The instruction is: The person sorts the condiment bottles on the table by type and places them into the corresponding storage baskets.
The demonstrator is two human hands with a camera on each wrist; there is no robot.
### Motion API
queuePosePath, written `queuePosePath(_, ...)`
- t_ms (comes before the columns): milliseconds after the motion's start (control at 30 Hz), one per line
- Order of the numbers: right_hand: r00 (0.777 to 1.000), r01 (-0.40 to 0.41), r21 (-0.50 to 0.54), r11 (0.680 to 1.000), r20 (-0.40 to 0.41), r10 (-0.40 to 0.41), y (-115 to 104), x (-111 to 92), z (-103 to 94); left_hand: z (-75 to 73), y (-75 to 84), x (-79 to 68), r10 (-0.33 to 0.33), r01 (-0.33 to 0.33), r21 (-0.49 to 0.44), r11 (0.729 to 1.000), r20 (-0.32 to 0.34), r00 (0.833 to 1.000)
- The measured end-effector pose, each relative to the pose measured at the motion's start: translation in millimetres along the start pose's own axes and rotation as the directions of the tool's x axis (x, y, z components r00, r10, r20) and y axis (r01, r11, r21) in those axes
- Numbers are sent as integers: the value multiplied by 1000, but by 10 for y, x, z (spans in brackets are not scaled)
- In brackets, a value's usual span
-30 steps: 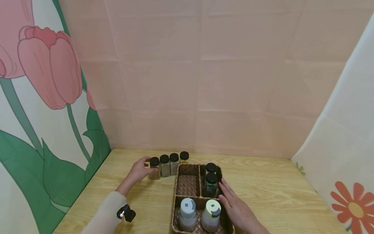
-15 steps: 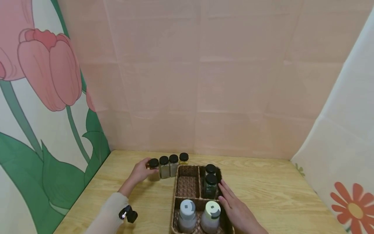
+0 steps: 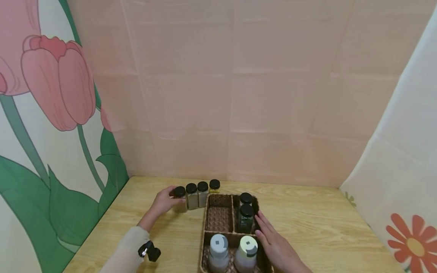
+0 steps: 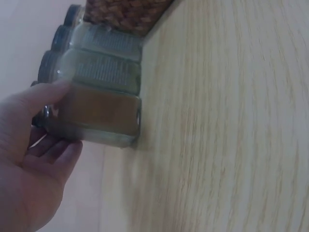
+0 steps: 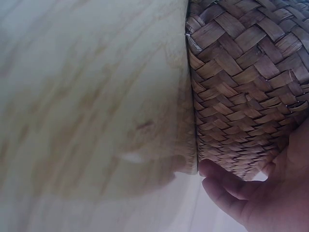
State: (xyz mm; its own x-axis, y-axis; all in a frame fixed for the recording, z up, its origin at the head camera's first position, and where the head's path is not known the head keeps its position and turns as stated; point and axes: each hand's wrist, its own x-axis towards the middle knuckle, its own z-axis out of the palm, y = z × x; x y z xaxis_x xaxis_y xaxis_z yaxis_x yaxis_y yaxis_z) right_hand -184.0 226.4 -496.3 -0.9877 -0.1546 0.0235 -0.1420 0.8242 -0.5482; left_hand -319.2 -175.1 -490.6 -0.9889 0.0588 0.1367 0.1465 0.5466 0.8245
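Note:
My left hand [image 3: 162, 201] pinches a square glass spice jar [image 3: 180, 205] with a black lid between thumb and fingers. In the left wrist view brown powder fills this spice jar [image 4: 104, 113]. It stands upright at the left end of a row, beside a jar of greenish powder [image 4: 99, 70]. My right hand [image 3: 278, 244] rests along the right side of a woven basket [image 3: 218, 231]. Seen from the right wrist, its fingers [image 5: 219, 181] lie along the basket's woven wall [image 5: 241, 82]. Two black-lidded jars [image 3: 246, 220] sit in the basket's back right compartment.
Two bottles, one with a pale blue cap [image 3: 218, 242] and one with a pale yellow cap [image 3: 247, 244], stand in the front compartment. A yellow-filled jar [image 3: 214, 185] ends the row behind the basket. A pink cloth [image 3: 232, 94] hangs behind the wooden table [image 3: 317, 216].
Half a second ago the brown-powder spice jar was tipped in my left hand; now it is upright at the row's left end. The right hand stays against the basket.

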Motion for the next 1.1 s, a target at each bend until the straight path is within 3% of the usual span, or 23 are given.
queuePosePath(267,1000,-15,13,1000,19,15,-7,-12,9,-50,-2,-62,-21,21,-18,1000,-24,999)
queuePosePath(667,1000,14,8,1000,-13,-14,-14,9,-18,-272,214,-118,7,-7,-10,1000,-43,999)
queuePosePath(1100,1000,7,8,1000,-2,-7,-16,-16,-21,-264,355,-242,43,-45,-49,998,-35,998)
